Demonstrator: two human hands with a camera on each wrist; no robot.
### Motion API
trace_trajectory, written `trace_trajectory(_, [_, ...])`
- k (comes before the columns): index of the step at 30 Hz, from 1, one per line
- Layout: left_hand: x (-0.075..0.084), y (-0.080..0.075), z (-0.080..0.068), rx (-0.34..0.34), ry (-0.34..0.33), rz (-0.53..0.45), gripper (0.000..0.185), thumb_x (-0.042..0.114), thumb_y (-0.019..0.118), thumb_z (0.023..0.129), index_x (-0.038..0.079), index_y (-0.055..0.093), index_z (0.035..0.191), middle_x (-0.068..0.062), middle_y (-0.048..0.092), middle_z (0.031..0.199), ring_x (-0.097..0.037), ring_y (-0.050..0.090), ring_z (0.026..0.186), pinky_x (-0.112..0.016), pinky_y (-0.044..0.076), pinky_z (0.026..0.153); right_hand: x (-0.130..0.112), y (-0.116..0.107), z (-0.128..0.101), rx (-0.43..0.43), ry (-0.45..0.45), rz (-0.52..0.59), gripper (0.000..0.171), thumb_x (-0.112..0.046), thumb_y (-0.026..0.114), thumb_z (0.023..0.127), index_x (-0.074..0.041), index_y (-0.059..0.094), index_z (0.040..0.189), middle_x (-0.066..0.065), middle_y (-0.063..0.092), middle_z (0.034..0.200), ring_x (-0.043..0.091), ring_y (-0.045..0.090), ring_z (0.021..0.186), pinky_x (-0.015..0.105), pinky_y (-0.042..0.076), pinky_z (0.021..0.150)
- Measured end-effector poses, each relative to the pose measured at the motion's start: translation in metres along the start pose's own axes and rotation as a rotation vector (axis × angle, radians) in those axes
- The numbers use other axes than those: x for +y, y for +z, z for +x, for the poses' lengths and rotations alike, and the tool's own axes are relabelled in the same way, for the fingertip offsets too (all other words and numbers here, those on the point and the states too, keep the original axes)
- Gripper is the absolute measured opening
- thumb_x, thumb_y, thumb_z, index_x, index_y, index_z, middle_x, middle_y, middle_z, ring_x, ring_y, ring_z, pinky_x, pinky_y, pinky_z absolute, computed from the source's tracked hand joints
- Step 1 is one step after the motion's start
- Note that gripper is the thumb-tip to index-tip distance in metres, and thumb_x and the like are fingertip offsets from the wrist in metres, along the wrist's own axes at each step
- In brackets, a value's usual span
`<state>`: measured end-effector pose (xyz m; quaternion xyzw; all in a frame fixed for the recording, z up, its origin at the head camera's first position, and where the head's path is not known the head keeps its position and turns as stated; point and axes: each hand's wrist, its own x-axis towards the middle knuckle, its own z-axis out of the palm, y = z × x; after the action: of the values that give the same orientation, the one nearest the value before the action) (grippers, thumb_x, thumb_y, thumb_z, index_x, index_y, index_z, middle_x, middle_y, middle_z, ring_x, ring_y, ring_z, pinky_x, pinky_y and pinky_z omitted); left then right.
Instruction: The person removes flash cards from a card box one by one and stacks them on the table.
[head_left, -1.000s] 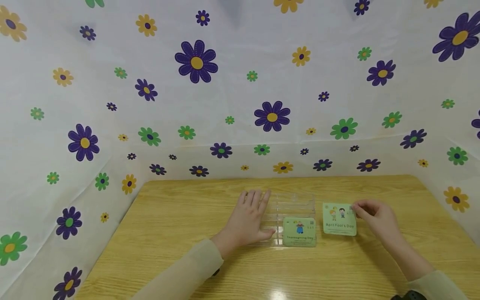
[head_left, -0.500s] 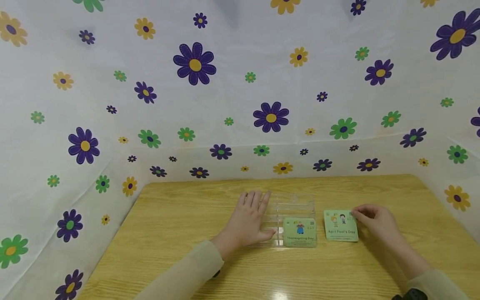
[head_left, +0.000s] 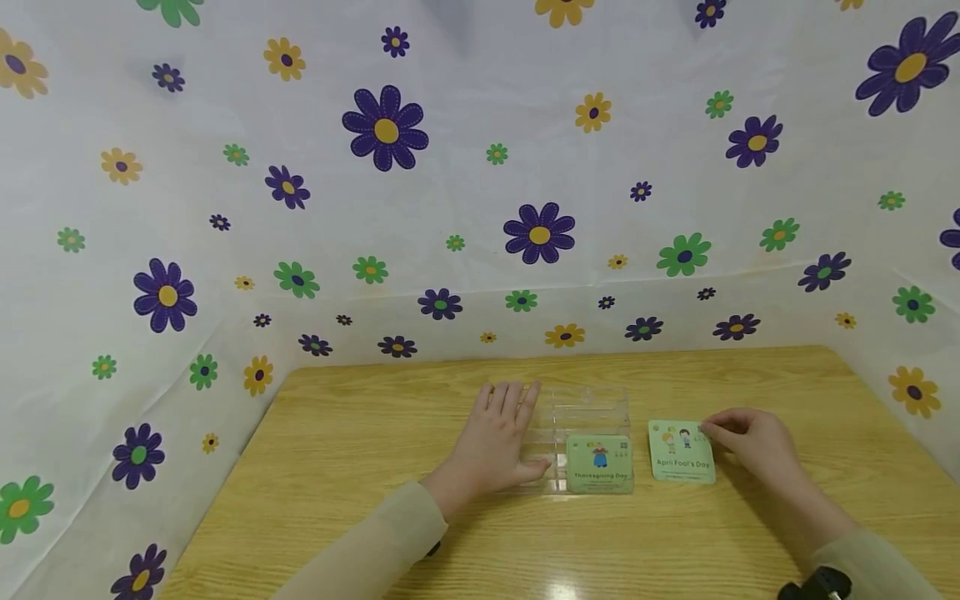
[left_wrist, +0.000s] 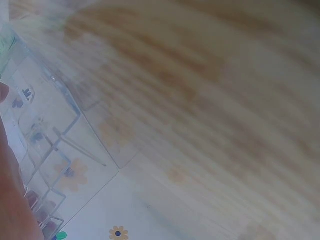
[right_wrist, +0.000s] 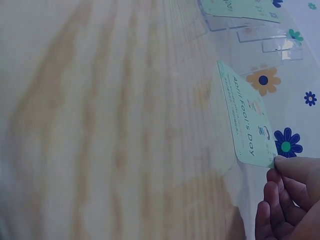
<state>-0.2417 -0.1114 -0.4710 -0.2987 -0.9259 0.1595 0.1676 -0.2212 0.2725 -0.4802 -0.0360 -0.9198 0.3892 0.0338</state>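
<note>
Meanwhile, left hand flat against holder, right hand pinching card.

Two green cards, one clear slotted holder, two hands

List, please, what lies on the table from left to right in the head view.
Left hand, resting flat against the clear acrylic holder → "Thanksgiving Day" card standing in the holder's front slot → "April Fool's Day" card → right hand, pinching that card's upper right corner.
</note>
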Motion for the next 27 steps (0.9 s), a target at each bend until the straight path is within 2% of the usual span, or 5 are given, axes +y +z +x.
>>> trace_trajectory(12, [-0.0007, 0.003, -0.0006, 0.035, 0.006, 0.02, 0.113, 0.085, 0.046, 0.09, 0.007, 0.022, 0.168, -0.013, 0.05, 0.146, -0.028, 0.051, 0.133, -0.05, 0.04, 0.117, -0.0008, 0.0053, 0.0044, -0.02, 0.019, -0.02, 0.025, -0.018, 0.073, 0.098, 0.005, 0.079, 0.107, 0.022, 0.078, 0.105, 0.026, 0.067, 0.092, 0.031, 0.047, 0.078])
trace_trajectory(19, [-0.0003, 0.0032, -0.0002, 0.036, 0.004, 0.032, 0.114, 0.086, 0.046, 0.089, 0.007, 0.022, 0.168, -0.012, 0.05, 0.146, -0.028, 0.051, 0.133, -0.049, 0.039, 0.116, 0.0021, 0.0068, 0.0081, -0.019, 0.033, -0.024, 0.026, -0.019, 0.074, 0.098, 0.005, 0.079, 0.106, 0.022, 0.078, 0.103, 0.022, 0.064, 0.087, 0.029, 0.046, 0.072])
trace_trajectory(27, [0.0003, 0.0026, 0.0005, 0.006, -0.003, 0.031, 0.114, 0.085, 0.044, 0.09, 0.008, 0.018, 0.17, -0.013, 0.049, 0.148, -0.029, 0.05, 0.135, -0.05, 0.038, 0.118, 0.004, 0.0069, 0.01, -0.019, 0.002, -0.065, 0.024, -0.02, 0.075, 0.097, 0.003, 0.081, 0.103, 0.02, 0.079, 0.1, 0.021, 0.065, 0.085, 0.031, 0.046, 0.074])
